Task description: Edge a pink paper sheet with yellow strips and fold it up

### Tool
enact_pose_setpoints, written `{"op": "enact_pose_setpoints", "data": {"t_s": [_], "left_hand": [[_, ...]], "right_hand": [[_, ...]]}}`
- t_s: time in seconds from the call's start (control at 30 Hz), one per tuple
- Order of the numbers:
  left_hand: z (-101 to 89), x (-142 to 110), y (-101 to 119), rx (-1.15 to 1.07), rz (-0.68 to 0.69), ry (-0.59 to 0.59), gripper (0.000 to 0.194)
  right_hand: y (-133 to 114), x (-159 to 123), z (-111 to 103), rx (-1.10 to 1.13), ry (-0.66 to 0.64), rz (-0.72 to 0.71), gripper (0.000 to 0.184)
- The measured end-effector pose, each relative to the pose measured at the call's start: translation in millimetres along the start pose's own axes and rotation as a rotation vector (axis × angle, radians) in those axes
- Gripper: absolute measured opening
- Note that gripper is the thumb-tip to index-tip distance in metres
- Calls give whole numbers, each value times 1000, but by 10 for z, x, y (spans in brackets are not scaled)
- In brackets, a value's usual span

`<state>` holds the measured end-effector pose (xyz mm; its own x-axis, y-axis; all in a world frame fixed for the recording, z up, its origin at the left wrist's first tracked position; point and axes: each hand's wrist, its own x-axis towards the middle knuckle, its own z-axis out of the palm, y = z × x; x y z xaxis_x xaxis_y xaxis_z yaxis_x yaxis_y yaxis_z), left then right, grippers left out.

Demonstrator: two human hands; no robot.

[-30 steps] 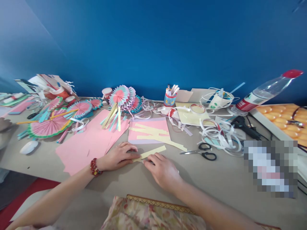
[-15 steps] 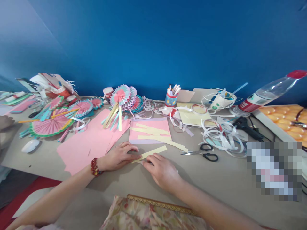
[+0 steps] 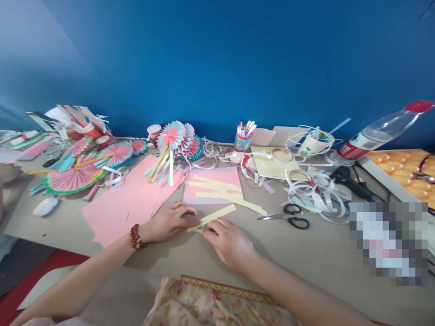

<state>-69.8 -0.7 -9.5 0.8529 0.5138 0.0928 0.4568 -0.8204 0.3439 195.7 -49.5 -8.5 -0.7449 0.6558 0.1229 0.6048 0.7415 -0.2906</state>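
Observation:
A yellow paper strip (image 3: 219,214) lies slantwise on the table between my hands. My left hand (image 3: 171,222), with a red bead bracelet at the wrist, presses its thumb and fingertips on the strip's lower left part. My right hand (image 3: 229,242) has curled fingers against the strip's lower edge, thumb close to a small whitish piece (image 3: 196,230) that I cannot make out clearly. Just beyond, several more yellow strips (image 3: 217,183) rest on a pink sheet with lilac edges (image 3: 212,200). Scissors with black handles (image 3: 288,218) lie to the right.
Pink sheets (image 3: 118,203), a white mouse (image 3: 45,206) and folded paper fans (image 3: 74,174) are at left. Along the blue wall stands a pen cup (image 3: 242,140). Tangled white strips (image 3: 316,194), a glue gun (image 3: 351,183) and a plastic bottle (image 3: 377,133) are at right. Another person's hand (image 3: 8,173) shows far left.
Both hands stay almost where they were on the yellow paper strip. The view has shifted very slightly; nothing else visibly differs.

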Motion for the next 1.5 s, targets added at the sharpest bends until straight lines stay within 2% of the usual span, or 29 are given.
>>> {"op": "enact_pose_setpoints", "data": {"t_s": [0.37,0.7,1.2,1.5], "left_hand": [[48,-1,16,40,-14,31,52],[18,-1,49,1,-27,14,35],[-18,2,69,-25,-26,8,35],[-37,8,82,-41,-31,4,36]], "right_hand": [[10,-4,34,1,35,-28,26],[-12,55,-7,6,-1,-14,23],[-9,13,55,28,-6,-19,26],[-47,-47,73,-21,33,-21,20]]}}
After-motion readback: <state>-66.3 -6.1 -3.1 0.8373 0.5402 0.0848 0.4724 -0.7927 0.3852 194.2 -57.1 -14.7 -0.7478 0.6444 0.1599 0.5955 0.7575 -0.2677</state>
